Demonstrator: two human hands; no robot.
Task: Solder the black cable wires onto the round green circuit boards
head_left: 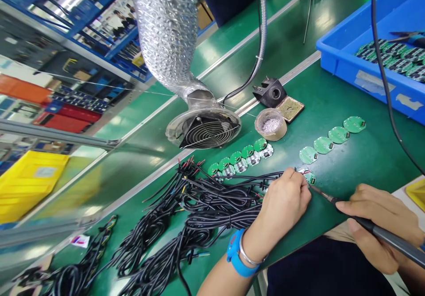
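Right hand (387, 205): fingers closed round the iron (398, 243), pen-fashion; tip pointed toward the left fingers.

Left hand (286, 194): fingers curled inward, tips mostly turned from view; how tightly closed, and on what, could not be told.

Board (311, 179), one: just beyond the left fingertips, on the tabletop (352, 163); red lead (306, 172) across it, iron's tip close by.

Handling, as judged: the step called for the lead kept still on its pad, the tip laid in briefly at a low slant, and the left fingers kept back from hot metal. Main risk: a board skidding under the tip.

Boards in a slanting row (323, 145), four: ahead of the board, between both hands' fingers and the tray (337, 65).

Boards in a double row (236, 157): ahead and left of the left fingers.

Cables (229, 220), bundled: left of the left fingers, heaped near the wrist; little room that way.

Pot (280, 130) and stand (269, 94): ahead of the left fingers, well apart.

Extractor (209, 132): ahead and left, overhanging.

Edges: tabletop's near edge behind the left fingers; tray wall ahead of the right. Widest room: between the right fingers and the four boards.
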